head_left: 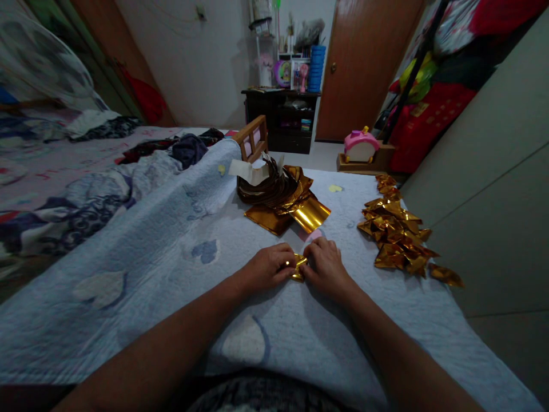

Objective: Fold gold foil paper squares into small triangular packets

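A small piece of gold foil paper [299, 268] lies on the light blue quilt, gripped from both sides. My left hand [274, 264] is closed on its left edge, thumb toward me, with a ring on one finger. On the other edge, my right hand [326, 264] pinches the foil with bent fingers. Part of the foil is hidden under the fingers. Just beyond my hands sits a loose stack of gold foil sheets [312, 213], its far sheets curled up. To the right is a heap of folded gold foil pieces [392, 232].
The quilt [171, 297] with heart patterns covers the bed, and a wooden bed rail [253, 140] stands at its far end. Rumpled clothes [189, 150] lie at left. A pale cabinet [493, 189] borders the right side. A pink toy case [361, 146] sits past the bed.
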{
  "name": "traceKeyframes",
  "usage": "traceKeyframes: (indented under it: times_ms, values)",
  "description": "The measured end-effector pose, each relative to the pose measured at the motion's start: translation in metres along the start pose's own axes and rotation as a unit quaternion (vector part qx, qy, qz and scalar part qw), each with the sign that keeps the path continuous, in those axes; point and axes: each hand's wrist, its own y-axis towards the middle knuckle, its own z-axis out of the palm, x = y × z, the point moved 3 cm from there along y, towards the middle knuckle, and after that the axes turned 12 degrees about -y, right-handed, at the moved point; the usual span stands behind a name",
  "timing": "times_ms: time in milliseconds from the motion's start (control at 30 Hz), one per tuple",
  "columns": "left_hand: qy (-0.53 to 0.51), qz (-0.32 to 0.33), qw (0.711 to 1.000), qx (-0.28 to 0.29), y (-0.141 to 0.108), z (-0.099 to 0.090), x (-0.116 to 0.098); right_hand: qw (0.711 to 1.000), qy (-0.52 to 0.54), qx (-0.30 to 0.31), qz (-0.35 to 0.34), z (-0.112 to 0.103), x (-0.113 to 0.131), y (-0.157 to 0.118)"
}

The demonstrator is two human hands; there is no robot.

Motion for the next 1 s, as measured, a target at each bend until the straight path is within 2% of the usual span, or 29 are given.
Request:
traceKeyframes:
  times_ms: [100,300,433,733,900,1000]
  values:
    - [-0.005,0.004,1.000,-0.003,-0.0003,0.0001,-0.0008,1.000,0.026,-0.005,0.002,0.0014,-0.0008,0.0007]
    - [0.007,-0.004,1.000,0.005,-0.0002,-0.0005,-0.0046,0.996,0.088,0.024,-0.015,0.0029,-0.0014,0.0017]
    - [0.019,-0.012,1.000,-0.009,0.0019,0.0007,-0.0048,0.994,0.113,0.005,-0.002,0.0022,-0.0040,0.0051]
    - [0.039,-0.047,0.998,-0.033,0.0085,0.0054,-0.0053,0.998,0.026,-0.047,-0.036,0.0033,-0.0022,0.0051]
    - [0.047,-0.044,0.997,-0.037,0.0080,0.0067,-0.0027,0.994,0.086,0.013,-0.069,0.0047,-0.0003,0.0029]
    - [0.050,-0.047,0.997,-0.039,0.0072,0.0073,-0.0019,0.992,0.103,0.022,-0.071,0.0006,-0.0011,0.0006]
